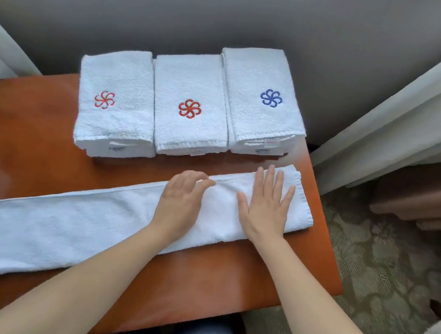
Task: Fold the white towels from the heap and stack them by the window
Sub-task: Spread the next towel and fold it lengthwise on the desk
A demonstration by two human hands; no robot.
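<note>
Both hands, left (180,201) and right (268,204), press flat on towel (64,224).

Nubby terry cloth towel (91,228); glossy wooden table (199,271).

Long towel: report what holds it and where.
Long towel: right hand presses flat near its right end; left hand beside it, fingers blurred at far edge, grip unclear.

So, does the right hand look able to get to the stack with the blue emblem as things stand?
Probably yes. The right hand lies flat on the long towel, just in front of the blue-emblem stack, with only a strip of table between them.
</note>
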